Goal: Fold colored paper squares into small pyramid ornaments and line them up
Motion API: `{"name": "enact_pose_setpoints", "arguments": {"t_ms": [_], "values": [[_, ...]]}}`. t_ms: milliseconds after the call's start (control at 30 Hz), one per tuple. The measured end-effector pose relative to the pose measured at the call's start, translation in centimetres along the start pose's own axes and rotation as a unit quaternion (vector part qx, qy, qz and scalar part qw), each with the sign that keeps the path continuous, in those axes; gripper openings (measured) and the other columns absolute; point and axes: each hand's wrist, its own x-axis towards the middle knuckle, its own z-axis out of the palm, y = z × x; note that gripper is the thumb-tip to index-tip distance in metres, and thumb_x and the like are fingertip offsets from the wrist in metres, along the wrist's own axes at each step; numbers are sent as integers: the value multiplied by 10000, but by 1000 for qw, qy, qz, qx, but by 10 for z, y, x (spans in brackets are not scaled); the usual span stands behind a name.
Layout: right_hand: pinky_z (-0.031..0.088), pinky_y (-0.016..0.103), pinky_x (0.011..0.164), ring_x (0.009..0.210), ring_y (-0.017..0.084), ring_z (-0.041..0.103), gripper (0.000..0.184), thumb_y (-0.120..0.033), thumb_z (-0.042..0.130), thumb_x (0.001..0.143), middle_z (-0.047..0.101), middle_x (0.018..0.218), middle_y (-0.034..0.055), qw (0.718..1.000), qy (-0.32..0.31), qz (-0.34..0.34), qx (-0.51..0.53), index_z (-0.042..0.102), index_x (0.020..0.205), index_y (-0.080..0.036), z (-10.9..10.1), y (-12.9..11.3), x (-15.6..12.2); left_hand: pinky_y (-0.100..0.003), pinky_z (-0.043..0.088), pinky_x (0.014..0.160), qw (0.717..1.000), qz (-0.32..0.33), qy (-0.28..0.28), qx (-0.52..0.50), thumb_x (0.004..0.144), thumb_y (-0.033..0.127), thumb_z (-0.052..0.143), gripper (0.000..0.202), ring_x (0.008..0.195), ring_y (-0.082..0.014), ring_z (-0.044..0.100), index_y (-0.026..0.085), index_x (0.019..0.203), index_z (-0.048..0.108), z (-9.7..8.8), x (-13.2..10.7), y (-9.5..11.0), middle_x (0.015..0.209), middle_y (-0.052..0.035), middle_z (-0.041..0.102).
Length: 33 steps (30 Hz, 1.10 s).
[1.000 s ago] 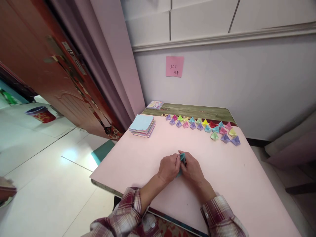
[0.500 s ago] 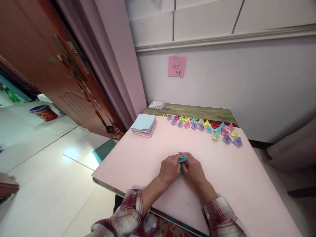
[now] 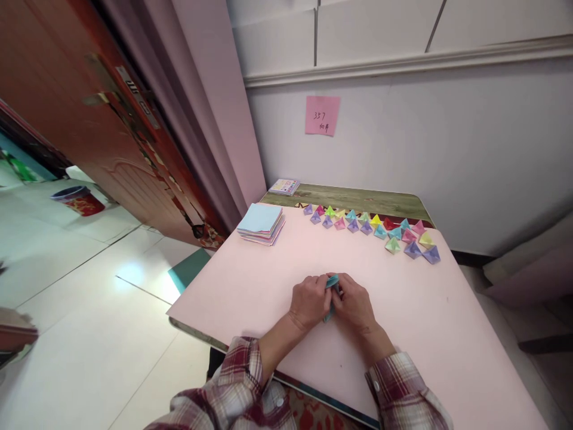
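Note:
Between my two hands is a piece of folded teal origami paper [image 3: 332, 281], mostly covered by the fingers. My left hand [image 3: 310, 301] grips it from the left with curled fingers. On the other side my right hand [image 3: 353, 302] pinches it, the two hands nearly touching. A bit of the teal paper also shows below the fingers. Both hands are over the pink tabletop [image 3: 250, 286]. Farther back, several small folded paper pieces [image 3: 353, 226] in purple, pink, green, yellow, red and blue stand in uneven rows.
At the table's back left sits a stack of square coloured paper [image 3: 261, 218], light blue on top. Behind it lies a printed pack [image 3: 285, 187] on the green wood-patterned strip [image 3: 358, 200]. A pink note [image 3: 322, 115] is stuck to the wall. A door [image 3: 120, 131] stands at left.
The visible top of the teal paper looks narrower, pressed flatter between my fingers. Both hands stay in nearly the same place, and the camera view has shifted slightly.

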Motion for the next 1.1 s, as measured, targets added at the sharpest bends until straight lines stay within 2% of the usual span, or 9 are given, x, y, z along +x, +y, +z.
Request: {"name": "enact_pose_setpoints", "arguments": {"t_ms": [200, 367, 433, 600, 700, 833, 933, 1100], "values": [[402, 236, 590, 654, 135, 578, 138, -232, 487, 854, 659, 919, 35, 999, -11, 0, -41, 611, 904, -199, 1, 0, -1, -287, 439, 628, 998, -39, -39, 32, 915, 258, 441, 181, 772, -207, 671, 187, 932, 606, 1, 6, 6, 850, -57, 717], [377, 246, 557, 609, 135, 543, 142, -235, 467, 865, 639, 841, 33, 998, -13, 6, -57, 594, 819, -192, 2, -2, -1, -282, 427, 606, 998, -37, -37, 47, 942, 263, 393, 230, 750, -206, 674, 178, 906, 604, 4, 8, 7, 818, -62, 714], [399, 250, 578, 634, 142, 557, 158, -233, 461, 868, 644, 850, 38, 999, -14, 11, -43, 612, 855, -190, 1, -2, 0, -283, 428, 601, 998, -23, -33, 52, 955, 270, 369, 256, 756, -207, 672, 178, 914, 604, 5, 8, 6, 819, -62, 712], [488, 269, 680, 694, 145, 599, 321, -265, 533, 825, 665, 949, 40, 997, -45, 25, 58, 603, 1132, -202, -6, 3, 2, -288, 447, 619, 999, 19, -15, 45, 944, 271, 402, 212, 794, -209, 661, 184, 958, 594, 7, 0, -2, 853, -62, 703], [514, 284, 681, 705, 154, 611, 388, -245, 557, 781, 664, 934, 41, 994, -61, 28, 84, 589, 1165, -198, -10, 5, -1, -286, 465, 641, 999, 39, -10, 32, 911, 222, 450, 154, 790, -201, 652, 190, 973, 588, 9, -8, -9, 829, -53, 690], [535, 290, 717, 756, 152, 631, 469, -178, 546, 753, 647, 1068, 51, 996, -46, 13, 75, 558, 1220, -227, -10, 1, -11, -300, 496, 749, 995, 95, 22, 8, 885, 150, 451, 184, 885, -199, 642, 191, 993, 594, 11, -16, -22, 927, -60, 689], [541, 274, 728, 775, 143, 645, 445, -148, 533, 765, 637, 1134, 44, 999, -27, 7, 46, 577, 1196, -251, -7, -2, -21, -315, 496, 836, 990, 130, 51, -4, 881, 132, 448, 228, 954, -199, 632, 192, 1044, 596, 12, -19, -31, 1015, -75, 683], [537, 249, 748, 768, 124, 653, 407, -120, 508, 796, 639, 1141, 30, 1000, 8, 17, 25, 616, 1163, -260, -3, -3, -29, -340, 480, 873, 982, 174, 77, 7, 891, 121, 428, 239, 969, -206, 632, 179, 1032, 612, 13, -23, -41, 1025, -91, 685]]}}
